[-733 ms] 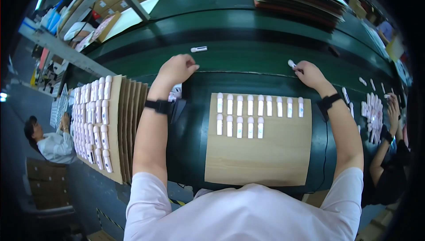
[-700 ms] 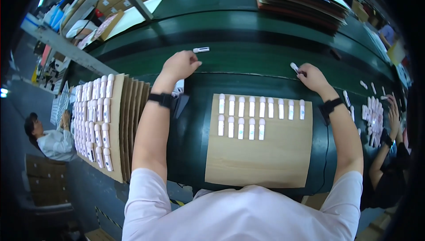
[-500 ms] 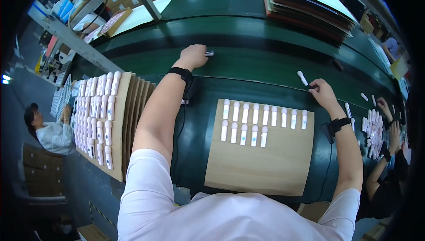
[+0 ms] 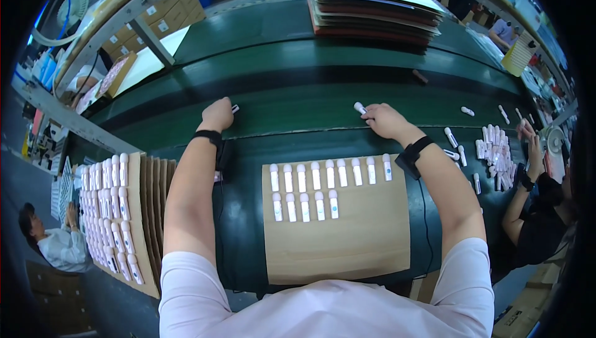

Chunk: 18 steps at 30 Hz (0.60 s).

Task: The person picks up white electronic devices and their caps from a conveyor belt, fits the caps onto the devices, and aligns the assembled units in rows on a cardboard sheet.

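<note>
My left hand (image 4: pixel 218 113) is closed above the green conveyor belt, with the end of a small white stick (image 4: pixel 235 109) showing past its fingers. To the right, my right hand (image 4: pixel 383 120) pinches the lower end of another white stick with a rounded pale pink cap (image 4: pixel 359 108). In front of me lies a flat brown cardboard sheet (image 4: pixel 338 251). Two rows of the same capped sticks (image 4: pixel 315 175) rest on it, a full upper row and a shorter one below.
On the left stands a stack of cardboard sheets (image 4: pixel 149 214), its top one covered with capped sticks. Loose sticks (image 4: pixel 495 155) lie heaped at the right, beside a co-worker's hands (image 4: pixel 532 152). A tall pile of boards (image 4: pixel 372 12) sits beyond the belt.
My view has shifted. My right hand has come leftward, nearer my left hand, and now grips the capped stick it was beside. The left hand still holds its stick.
</note>
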Each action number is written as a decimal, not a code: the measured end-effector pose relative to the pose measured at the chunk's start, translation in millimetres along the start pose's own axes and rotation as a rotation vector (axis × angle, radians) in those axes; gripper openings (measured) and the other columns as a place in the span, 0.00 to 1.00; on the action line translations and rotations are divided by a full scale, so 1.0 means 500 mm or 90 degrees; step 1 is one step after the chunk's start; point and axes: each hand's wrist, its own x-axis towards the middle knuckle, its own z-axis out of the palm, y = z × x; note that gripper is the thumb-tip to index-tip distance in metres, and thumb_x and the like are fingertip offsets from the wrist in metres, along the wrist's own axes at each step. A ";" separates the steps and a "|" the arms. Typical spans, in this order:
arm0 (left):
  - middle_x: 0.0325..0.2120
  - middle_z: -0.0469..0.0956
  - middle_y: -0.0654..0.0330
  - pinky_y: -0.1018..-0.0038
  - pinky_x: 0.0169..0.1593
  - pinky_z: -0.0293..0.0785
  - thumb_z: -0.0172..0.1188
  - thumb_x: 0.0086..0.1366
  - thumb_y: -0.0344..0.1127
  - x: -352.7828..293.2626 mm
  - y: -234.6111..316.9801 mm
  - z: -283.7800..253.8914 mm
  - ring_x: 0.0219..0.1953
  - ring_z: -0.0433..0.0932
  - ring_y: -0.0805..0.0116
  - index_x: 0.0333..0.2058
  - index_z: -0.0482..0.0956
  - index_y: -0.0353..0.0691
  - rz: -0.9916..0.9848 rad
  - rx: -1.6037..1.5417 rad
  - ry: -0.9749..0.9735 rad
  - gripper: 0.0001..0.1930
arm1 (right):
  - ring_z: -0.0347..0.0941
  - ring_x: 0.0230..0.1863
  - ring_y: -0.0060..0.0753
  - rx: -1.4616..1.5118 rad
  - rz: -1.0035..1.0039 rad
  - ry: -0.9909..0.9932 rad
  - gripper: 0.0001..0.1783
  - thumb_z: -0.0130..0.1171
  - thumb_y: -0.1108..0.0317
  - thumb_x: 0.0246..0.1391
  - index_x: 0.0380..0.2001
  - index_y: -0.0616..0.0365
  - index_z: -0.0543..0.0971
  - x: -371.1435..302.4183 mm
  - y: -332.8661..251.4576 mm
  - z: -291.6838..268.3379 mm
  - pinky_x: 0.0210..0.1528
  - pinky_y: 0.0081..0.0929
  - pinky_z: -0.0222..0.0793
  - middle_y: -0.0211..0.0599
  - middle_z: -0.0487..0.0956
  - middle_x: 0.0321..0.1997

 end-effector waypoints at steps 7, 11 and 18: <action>0.32 0.81 0.53 0.70 0.41 0.76 0.57 0.64 0.31 -0.120 0.104 -0.075 0.36 0.81 0.62 0.42 0.79 0.35 0.142 -0.546 0.223 0.10 | 0.77 0.47 0.45 0.156 0.096 0.045 0.10 0.64 0.69 0.53 0.39 0.58 0.82 -0.009 -0.034 -0.042 0.53 0.34 0.72 0.44 0.81 0.43; 0.34 0.81 0.58 0.77 0.41 0.73 0.62 0.62 0.27 -0.313 0.172 -0.097 0.36 0.77 0.75 0.43 0.80 0.33 0.226 -0.875 0.187 0.10 | 0.76 0.41 0.22 0.474 0.094 0.123 0.10 0.61 0.74 0.57 0.42 0.61 0.77 -0.130 -0.112 -0.091 0.43 0.20 0.71 0.36 0.80 0.40; 0.40 0.80 0.59 0.77 0.47 0.75 0.63 0.63 0.22 -0.547 0.170 -0.026 0.42 0.79 0.74 0.43 0.79 0.31 0.107 -1.183 -0.119 0.10 | 0.73 0.43 0.19 0.830 0.130 0.079 0.12 0.61 0.77 0.56 0.44 0.62 0.77 -0.401 -0.234 -0.061 0.45 0.19 0.69 0.32 0.79 0.42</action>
